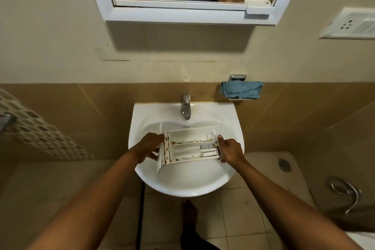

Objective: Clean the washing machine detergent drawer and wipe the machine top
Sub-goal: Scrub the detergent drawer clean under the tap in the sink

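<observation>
A tan-tiled bathroom, a white basin (140, 128) at centre frame. The detergent drawer (191, 147), rust-stained, hangs over the bowl just below the tap (185, 106), probably for rinsing. The left hand (149, 146) and right hand (231, 150) grip its opposite ends, keeping it level.

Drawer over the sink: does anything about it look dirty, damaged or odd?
Yes. The detergent drawer, held over the sink by the left hand and right hand, carries rusty brown spots along its left end and its dividers. It looks grimy, not broken.
</observation>
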Motion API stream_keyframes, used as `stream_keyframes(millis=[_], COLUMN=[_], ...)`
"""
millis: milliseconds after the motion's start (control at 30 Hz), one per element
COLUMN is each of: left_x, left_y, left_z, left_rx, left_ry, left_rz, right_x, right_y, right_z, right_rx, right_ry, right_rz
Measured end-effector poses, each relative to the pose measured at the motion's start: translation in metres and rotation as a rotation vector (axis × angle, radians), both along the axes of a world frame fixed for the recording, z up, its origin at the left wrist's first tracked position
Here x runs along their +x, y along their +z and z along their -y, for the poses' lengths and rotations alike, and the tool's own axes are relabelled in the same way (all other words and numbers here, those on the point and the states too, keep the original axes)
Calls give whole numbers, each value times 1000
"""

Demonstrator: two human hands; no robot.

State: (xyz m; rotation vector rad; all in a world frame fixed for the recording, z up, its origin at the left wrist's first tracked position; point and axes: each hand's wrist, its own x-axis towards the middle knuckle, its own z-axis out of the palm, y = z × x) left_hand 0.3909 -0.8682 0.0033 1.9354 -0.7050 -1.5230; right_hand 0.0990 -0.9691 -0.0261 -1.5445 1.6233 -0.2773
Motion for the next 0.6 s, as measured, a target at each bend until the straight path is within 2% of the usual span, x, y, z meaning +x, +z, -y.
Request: stream_keyframes(millis=[200, 333, 500, 600], left_x=[1, 1, 5, 0], left_y=[-20, -36, -51, -60], left_z=[30, 41, 55, 56], left_rx=[43, 44, 52, 63], left_ry=[52, 60, 45, 79], left_rz=[26, 1, -58, -95], right_x=[10, 17, 24, 26], right_y=[-25, -37, -38, -41], right_z=[30, 41, 41, 43], right_rx=[31, 17, -22, -40], right_ry=[40, 77, 18, 33], right_rz=[-48, -160, -177, -293])
